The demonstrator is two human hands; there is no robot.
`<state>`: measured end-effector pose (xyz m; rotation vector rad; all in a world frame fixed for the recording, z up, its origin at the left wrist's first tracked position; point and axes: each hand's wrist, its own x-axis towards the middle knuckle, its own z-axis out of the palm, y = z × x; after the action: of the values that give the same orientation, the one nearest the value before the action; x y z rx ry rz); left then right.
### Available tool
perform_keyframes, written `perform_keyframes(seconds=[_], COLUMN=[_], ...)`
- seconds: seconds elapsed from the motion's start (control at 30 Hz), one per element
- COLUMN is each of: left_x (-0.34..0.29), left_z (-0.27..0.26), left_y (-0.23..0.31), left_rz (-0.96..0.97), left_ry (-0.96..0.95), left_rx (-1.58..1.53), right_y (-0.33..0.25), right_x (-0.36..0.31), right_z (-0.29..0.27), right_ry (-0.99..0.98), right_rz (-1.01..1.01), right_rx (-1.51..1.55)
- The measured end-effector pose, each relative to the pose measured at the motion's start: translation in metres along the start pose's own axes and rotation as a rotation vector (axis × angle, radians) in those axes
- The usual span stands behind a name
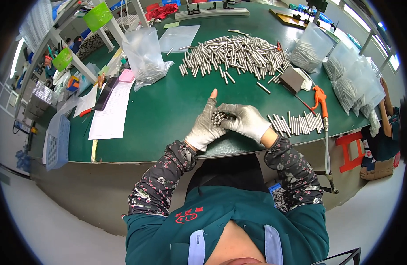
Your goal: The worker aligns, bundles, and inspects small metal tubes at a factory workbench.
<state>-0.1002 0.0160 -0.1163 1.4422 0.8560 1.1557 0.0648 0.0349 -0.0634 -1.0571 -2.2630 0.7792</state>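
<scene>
Near the front edge of the green table, my gloved hands meet around a bundle of metal pins (218, 118), whose round ends face up. My left hand (204, 126) wraps the bundle from the left, its bare thumb tip pointing up. From the right, my right hand (246, 121) closes on the same bundle, and its fingers partly hide the pins. To the right of it, a row of metal pins (296, 123) lies side by side. Beyond my hands spreads a large heap of loose metal pins (239, 55).
An orange air gun (319, 99) with a hose lies at right, near a brown block (291, 80). Bags of pins (310, 46) stand behind it. At left are a plastic bag (146, 55), paper sheets (111, 110) and a blue basket (58, 141). Another person (384, 128) is at far right.
</scene>
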Motion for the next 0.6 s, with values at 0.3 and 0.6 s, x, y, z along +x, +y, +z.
perform_keyframes(seconds=[0.3, 0.6], left_x=[-0.012, -0.011], left_z=[-0.015, -0.016], left_y=[-0.015, 0.003], left_rz=[0.073, -0.006], left_ry=[-0.001, -0.073], left_rx=[0.325, 0.842], right_y=[0.008, 0.011], right_x=[0.001, 0.000], right_z=[0.006, 0.010], right_ry=[-0.058, -0.051], right_rz=[-0.019, -0.035], right_rx=[0.223, 0.209])
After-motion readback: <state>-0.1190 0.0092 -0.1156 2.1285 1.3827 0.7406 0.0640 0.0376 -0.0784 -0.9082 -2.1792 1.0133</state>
